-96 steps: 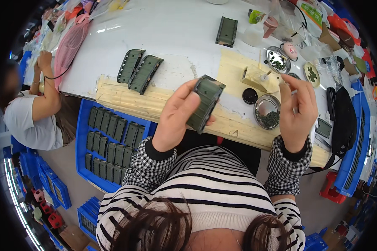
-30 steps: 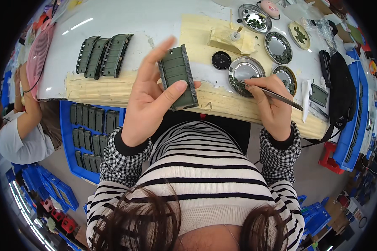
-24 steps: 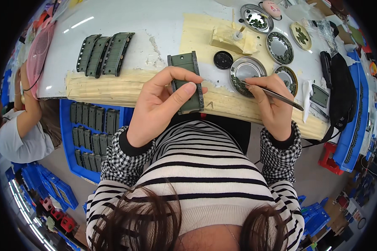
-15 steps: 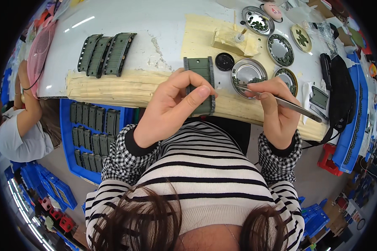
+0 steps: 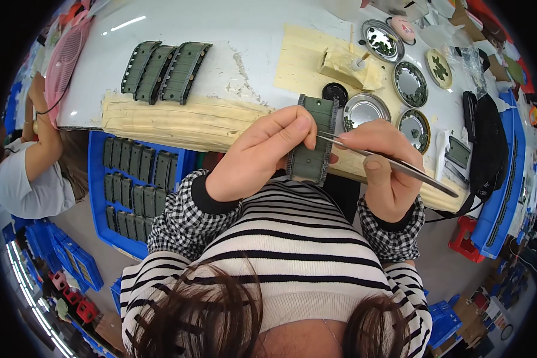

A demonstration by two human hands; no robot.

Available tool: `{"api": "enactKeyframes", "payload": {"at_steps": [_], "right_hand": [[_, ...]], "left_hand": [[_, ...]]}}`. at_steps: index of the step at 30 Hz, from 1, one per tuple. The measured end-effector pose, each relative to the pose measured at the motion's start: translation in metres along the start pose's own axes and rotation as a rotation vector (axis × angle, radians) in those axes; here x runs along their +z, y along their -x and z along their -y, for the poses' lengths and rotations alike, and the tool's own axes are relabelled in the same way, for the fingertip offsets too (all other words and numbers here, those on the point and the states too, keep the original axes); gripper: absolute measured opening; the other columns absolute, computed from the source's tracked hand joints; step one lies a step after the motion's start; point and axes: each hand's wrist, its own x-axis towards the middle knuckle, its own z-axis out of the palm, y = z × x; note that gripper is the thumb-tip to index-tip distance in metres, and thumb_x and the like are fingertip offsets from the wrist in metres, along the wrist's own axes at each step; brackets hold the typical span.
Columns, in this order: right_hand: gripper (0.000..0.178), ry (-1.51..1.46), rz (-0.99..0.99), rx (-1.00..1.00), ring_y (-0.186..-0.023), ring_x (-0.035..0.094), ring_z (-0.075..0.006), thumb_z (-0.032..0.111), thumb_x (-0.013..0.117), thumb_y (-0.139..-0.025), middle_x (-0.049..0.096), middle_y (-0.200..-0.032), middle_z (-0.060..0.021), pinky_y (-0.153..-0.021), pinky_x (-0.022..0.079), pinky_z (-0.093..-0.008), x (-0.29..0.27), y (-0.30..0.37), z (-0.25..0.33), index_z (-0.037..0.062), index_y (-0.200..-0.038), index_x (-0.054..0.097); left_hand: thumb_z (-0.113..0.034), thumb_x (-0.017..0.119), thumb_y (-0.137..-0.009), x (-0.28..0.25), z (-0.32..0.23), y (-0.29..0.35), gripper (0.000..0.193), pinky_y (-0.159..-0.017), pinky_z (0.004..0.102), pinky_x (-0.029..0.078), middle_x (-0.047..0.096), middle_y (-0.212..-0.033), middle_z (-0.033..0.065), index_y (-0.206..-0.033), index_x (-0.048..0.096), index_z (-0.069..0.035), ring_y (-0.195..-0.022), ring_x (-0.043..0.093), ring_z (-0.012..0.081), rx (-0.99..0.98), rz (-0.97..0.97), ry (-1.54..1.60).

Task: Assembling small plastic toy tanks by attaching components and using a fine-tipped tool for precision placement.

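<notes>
Tweezers (image 5: 428,179) shift from steel dish (image 5: 369,106) to green panel (image 5: 312,158), by the surface's (image 5: 232,36) near edge. Left grip (image 5: 259,154) holds the panel; right grip (image 5: 395,182), the tweezers.

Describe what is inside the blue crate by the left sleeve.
Three rows of green parts show in the blue crate; the checkered left sleeve covers its near right corner, hiding anything there.

white table (image 5: 244,27) | left: three green curved panels (image 5: 155,71) | middle: yellow sheet (image 5: 297,56) | right: metal dishes (image 5: 407,77)
</notes>
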Motion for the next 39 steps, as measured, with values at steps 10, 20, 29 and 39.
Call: {"api": "enactKeyframes", "payload": {"at_steps": [10,20,29,39], "right_hand": [[0.023,0.109,0.093,-0.075,-0.084,0.066,-0.0259,0.006,0.070,-0.080,0.069,-0.094,-0.0134,-0.074,0.052,-0.0320,0.000,-0.005,0.003,-0.0010,-0.102,0.068],[0.021,0.124,0.088,-0.079,-0.084,0.066,-0.0257,0.006,0.071,-0.080,0.069,-0.093,-0.0123,-0.075,0.052,-0.0319,0.002,-0.005,0.003,-0.0014,-0.100,0.068],[0.019,0.149,0.096,-0.069,-0.083,0.066,-0.0251,0.004,0.069,-0.081,0.069,-0.092,-0.0121,-0.074,0.052,-0.0318,0.004,-0.006,0.004,-0.0006,-0.100,0.068],[0.013,0.304,-0.233,0.126,-0.068,0.055,-0.0176,0.007,0.058,-0.092,0.065,-0.078,-0.0075,-0.066,0.043,-0.0288,-0.002,-0.003,-0.038,0.0021,-0.095,0.070]], "left_hand": [[-0.030,0.041,-0.104,-0.001,0.000,0.001,0.030,-0.069,0.0195,0.048,0.052,-0.088,-0.0001,-0.091,0.051,-0.005,-0.083,0.058,0.0069,-0.021,0.005,0.071],[-0.028,0.037,-0.105,-0.001,-0.001,0.003,0.029,-0.080,0.0223,0.038,0.045,-0.087,-0.0008,-0.095,0.051,-0.005,-0.085,0.043,0.0077,-0.054,-0.015,0.013],[-0.027,0.037,-0.105,0.001,0.002,0.003,0.028,-0.080,0.0229,0.039,0.047,-0.089,0.0002,-0.098,0.052,-0.004,-0.086,0.045,0.0087,0.015,0.010,0.041],[0.001,0.056,-0.091,-0.005,-0.012,0.009,0.076,-0.092,0.0390,0.054,0.051,-0.131,0.0226,-0.151,0.011,-0.008,-0.106,0.063,0.0283,0.231,-0.258,-0.008]]}}
